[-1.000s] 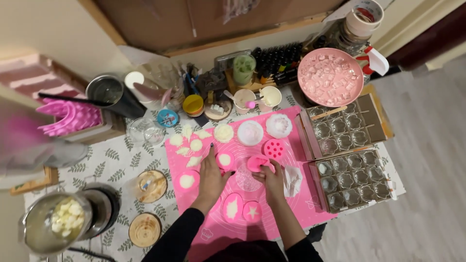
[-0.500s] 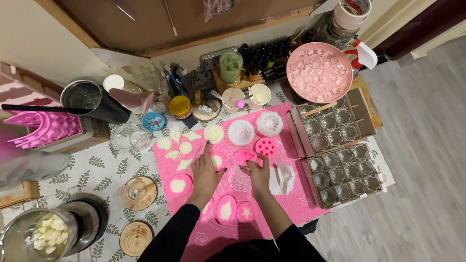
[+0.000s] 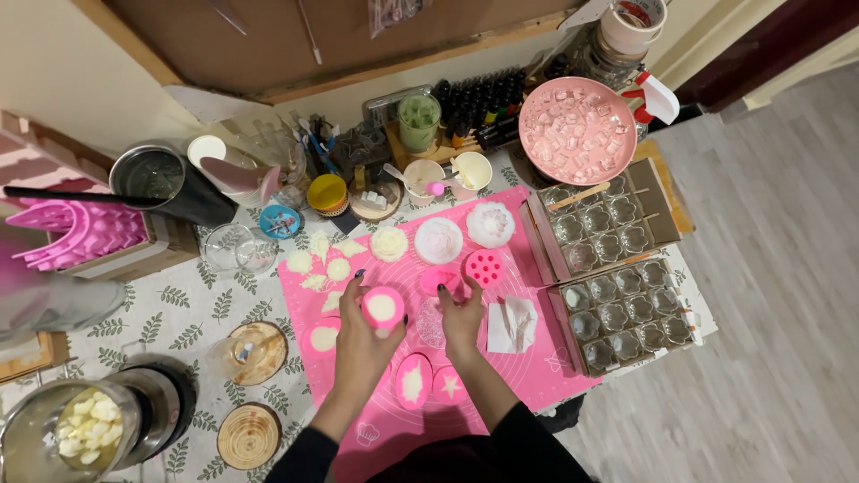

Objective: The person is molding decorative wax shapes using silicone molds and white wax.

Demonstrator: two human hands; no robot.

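Note:
My left hand [image 3: 361, 344] holds up a small round pink silicone mold [image 3: 382, 307] with a cream-coloured filling, above the pink mat [image 3: 537, 358]. My right hand [image 3: 463, 320] rests on the mat just right of it, fingertips at a small pink mold [image 3: 442, 282]. A round pink mold with holes [image 3: 484, 267] lies beside that. Two filled pink molds [image 3: 413, 382] sit between my wrists, and another filled mold [image 3: 323, 338] lies left of my left hand. Cream wax shapes [image 3: 327, 266] and two white flower pieces [image 3: 438, 240] lie further back.
Two cardboard trays of glass jars [image 3: 617, 304] stand at the right, a pink bowl of pink chunks [image 3: 577, 130] behind them. A folded white tissue [image 3: 512, 324] lies on the mat. Cups, bottles and a black pot [image 3: 152, 174] crowd the back; a pot of white wax chunks [image 3: 85, 429] sits front left.
My left hand has picked a filled pink mold up off the mat and raised it. My right hand stays near the small pink mold. The camera has shifted slightly.

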